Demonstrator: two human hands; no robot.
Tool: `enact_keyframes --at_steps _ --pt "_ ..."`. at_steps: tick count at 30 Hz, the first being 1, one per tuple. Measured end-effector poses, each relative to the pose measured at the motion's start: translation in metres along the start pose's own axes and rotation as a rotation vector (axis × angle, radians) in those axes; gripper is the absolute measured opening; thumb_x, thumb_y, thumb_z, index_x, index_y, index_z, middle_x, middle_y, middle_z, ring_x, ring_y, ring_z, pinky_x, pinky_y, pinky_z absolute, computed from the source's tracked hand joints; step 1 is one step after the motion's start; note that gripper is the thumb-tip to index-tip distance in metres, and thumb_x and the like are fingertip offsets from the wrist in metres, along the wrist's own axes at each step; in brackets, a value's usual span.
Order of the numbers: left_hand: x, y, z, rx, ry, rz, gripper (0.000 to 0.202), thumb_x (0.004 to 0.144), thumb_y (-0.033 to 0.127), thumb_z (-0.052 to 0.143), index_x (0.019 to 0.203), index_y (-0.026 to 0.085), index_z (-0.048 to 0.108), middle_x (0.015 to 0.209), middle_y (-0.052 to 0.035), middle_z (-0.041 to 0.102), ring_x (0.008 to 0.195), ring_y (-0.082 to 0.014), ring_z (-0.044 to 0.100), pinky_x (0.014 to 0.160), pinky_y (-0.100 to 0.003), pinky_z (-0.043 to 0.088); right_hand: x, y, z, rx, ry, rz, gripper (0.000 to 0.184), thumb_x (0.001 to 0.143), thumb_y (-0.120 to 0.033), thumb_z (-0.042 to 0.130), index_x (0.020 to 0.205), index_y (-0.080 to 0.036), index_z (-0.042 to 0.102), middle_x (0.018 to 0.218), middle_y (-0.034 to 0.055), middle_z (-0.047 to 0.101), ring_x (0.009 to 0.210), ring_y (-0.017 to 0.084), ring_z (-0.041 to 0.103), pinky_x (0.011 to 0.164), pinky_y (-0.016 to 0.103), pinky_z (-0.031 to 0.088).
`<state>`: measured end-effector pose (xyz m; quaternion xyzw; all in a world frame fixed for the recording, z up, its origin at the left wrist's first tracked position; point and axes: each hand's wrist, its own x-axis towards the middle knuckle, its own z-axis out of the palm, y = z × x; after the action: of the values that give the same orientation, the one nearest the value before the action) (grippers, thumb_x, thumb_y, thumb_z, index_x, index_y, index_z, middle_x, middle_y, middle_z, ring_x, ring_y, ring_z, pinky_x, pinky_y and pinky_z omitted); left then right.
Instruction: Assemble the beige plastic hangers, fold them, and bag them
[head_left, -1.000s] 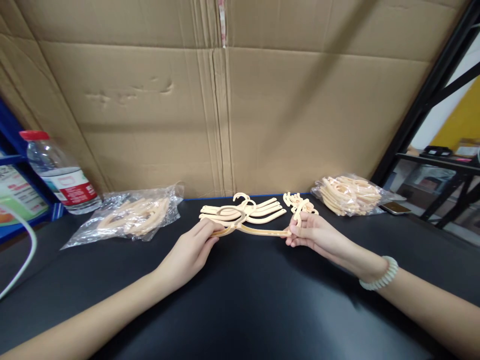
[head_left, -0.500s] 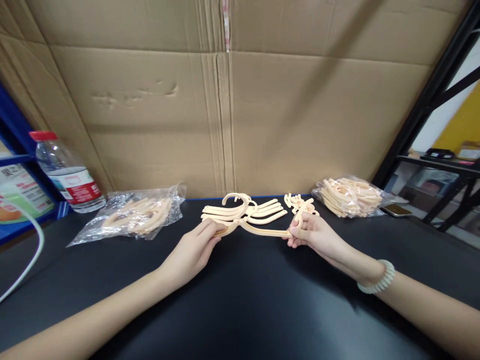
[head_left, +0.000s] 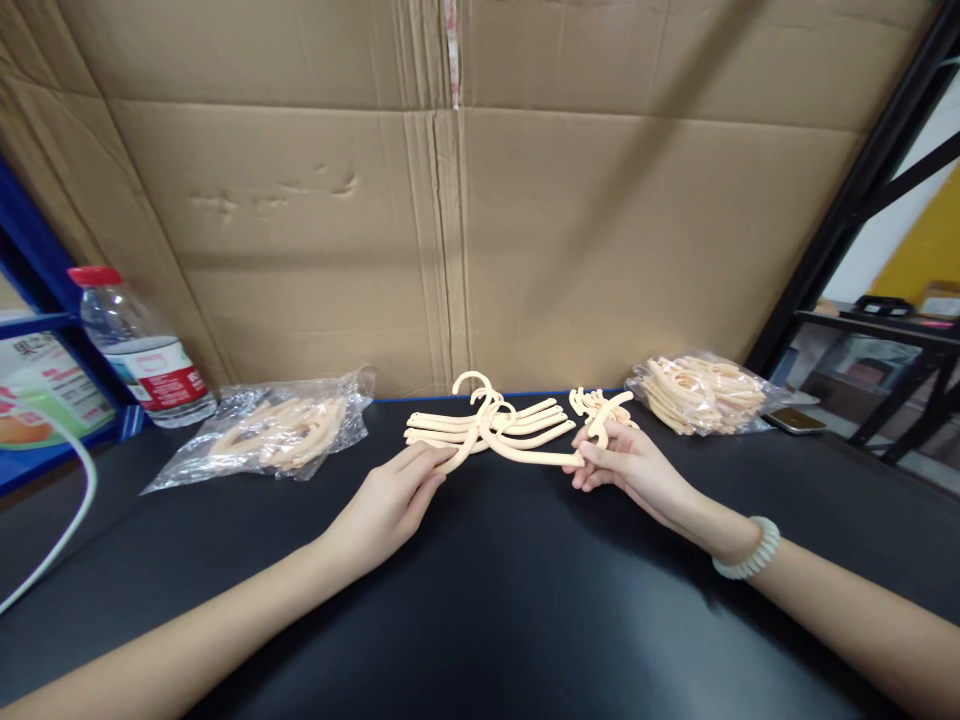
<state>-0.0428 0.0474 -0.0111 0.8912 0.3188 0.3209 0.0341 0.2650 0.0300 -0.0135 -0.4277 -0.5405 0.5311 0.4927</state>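
Note:
A cream plastic hanger [head_left: 517,453] is held between both hands just above the black table [head_left: 480,600]. My left hand [head_left: 390,500] pinches its left arm. My right hand [head_left: 626,468] grips its right end, fingers curled, with a small cream hook piece [head_left: 604,418] sticking up from them. Directly behind the held hanger lies a stack of similar hangers [head_left: 495,420], their hooks pointing up. A small heap of loose cream hooks [head_left: 592,402] sits just beyond my right hand.
A clear bag of cream parts [head_left: 274,430] lies at the left, another bag [head_left: 697,392] at the right. A water bottle [head_left: 142,350] stands far left beside a white cable [head_left: 67,520]. A cardboard wall [head_left: 465,220] backs the table; a phone [head_left: 795,420] lies far right.
Both hands have shifted the held hanger slightly away from me, up against the stack. Its hook end has risen and turned upward.

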Motion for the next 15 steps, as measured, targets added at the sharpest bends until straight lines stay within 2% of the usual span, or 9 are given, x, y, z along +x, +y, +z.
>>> enact_keyframes --at_steps 3,6,10,12,15 --pt "0.000 -0.002 0.001 -0.001 0.026 -0.017 0.029 0.098 0.020 0.039 0.119 0.020 0.058 0.109 -0.0092 0.066 0.100 -0.0214 0.064 0.087 -0.035 0.053 -0.002 -0.004 0.000 -0.036 0.011 -0.081 0.032 0.071 -0.042 0.080 0.087 -0.017 0.067 0.079 0.0042 0.067 0.070 0.016 0.065 0.060 0.028 0.055" --pt "0.000 -0.003 0.000 -0.004 0.031 -0.055 0.028 0.098 0.021 0.039 0.120 0.020 0.056 0.109 -0.0085 0.066 0.098 -0.0209 0.064 0.085 -0.034 0.053 -0.002 -0.007 -0.006 0.050 0.054 -0.113 0.026 0.071 -0.038 0.080 0.088 -0.019 0.072 0.087 0.0036 0.064 0.075 0.014 0.058 0.064 0.027 0.054" --pt "0.003 -0.002 -0.008 0.028 0.021 -0.096 0.024 0.097 0.022 0.041 0.115 0.020 0.056 0.101 -0.0066 0.065 0.086 -0.0182 0.063 0.076 -0.029 0.052 0.005 -0.011 -0.026 0.193 0.095 -0.121 0.024 0.071 -0.041 0.080 0.087 -0.022 0.075 0.072 -0.0003 0.059 0.066 0.012 0.053 0.062 0.026 0.051" --pt "0.007 -0.001 -0.016 0.064 0.026 -0.091 0.020 0.097 0.023 0.042 0.109 0.019 0.057 0.095 -0.0055 0.063 0.080 -0.0171 0.062 0.070 -0.028 0.050 0.010 -0.014 -0.038 0.153 0.104 -0.137 0.026 0.069 -0.043 0.082 0.083 -0.023 0.075 0.069 -0.0004 0.059 0.064 0.013 0.054 0.063 0.029 0.051" --pt "0.011 0.001 -0.034 0.131 0.008 -0.068 0.015 0.095 0.026 0.043 0.096 0.019 0.056 0.088 -0.0041 0.059 0.070 -0.0156 0.058 0.062 -0.027 0.047 0.014 -0.022 -0.054 -0.055 0.068 -0.130 0.029 0.064 -0.042 0.084 0.082 -0.021 0.075 0.071 0.0020 0.066 0.065 0.015 0.059 0.066 0.032 0.052"
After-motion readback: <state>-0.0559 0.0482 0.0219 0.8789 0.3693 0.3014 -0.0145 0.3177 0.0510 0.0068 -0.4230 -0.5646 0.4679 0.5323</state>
